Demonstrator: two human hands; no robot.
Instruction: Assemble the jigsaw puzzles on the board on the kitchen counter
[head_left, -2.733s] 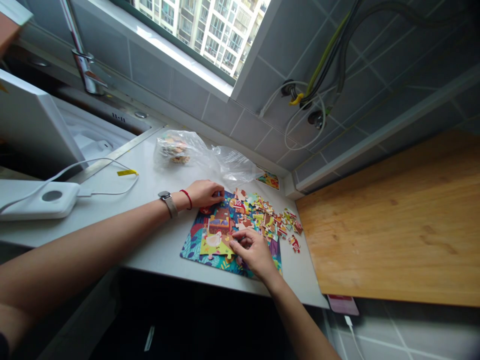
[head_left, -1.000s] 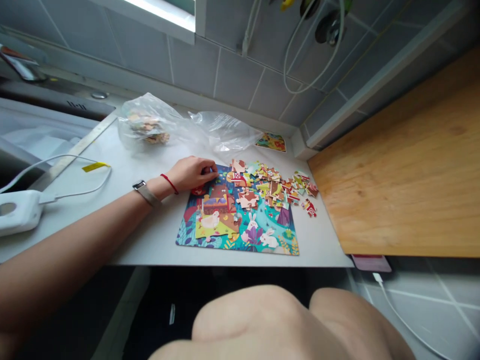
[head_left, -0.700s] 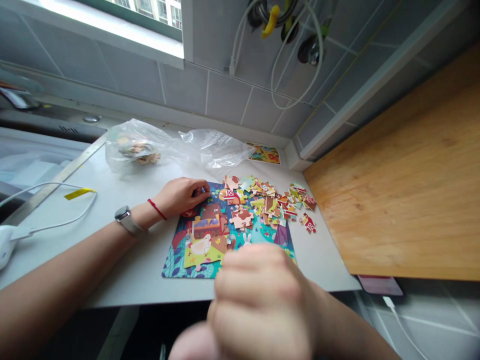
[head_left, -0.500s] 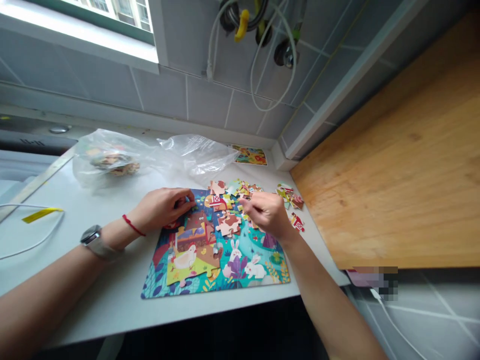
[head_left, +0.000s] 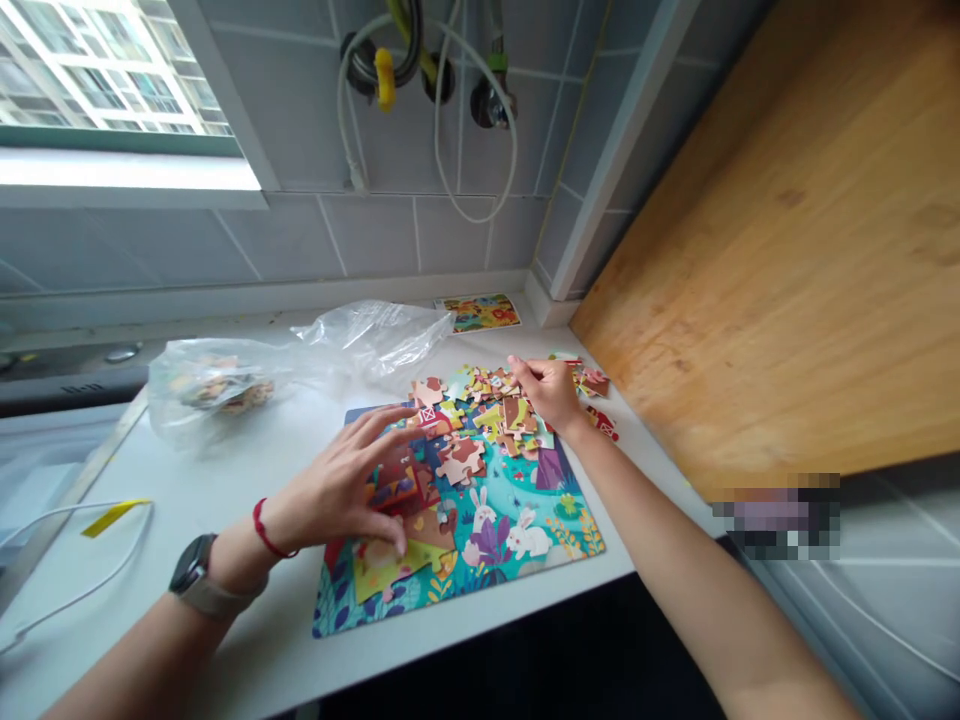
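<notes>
A colourful board with printed white rabbits lies on the white table. On its left part rests a joined patch of jigsaw puzzle, partly hidden under my left hand, whose fingers are spread over it. My right hand is closed at the far right of the board, thumb on top; whatever it may hold is hidden. Beside it is a heap of loose puzzle pieces. A brown-and-white puzzle piece lies right of the patch, and a pinkish one sits near the board's far edge.
A clear plastic bag with more pieces in it stretches along the back left. Against the wall lies a picture card. More pieces lie by the wooden panel at right. A white cable runs along the left.
My left hand has opened from a curled pose and spread over the joined patch, nearer me. My right hand, still closed, has shifted away from the heap's middle to its right side. The view has turned.
</notes>
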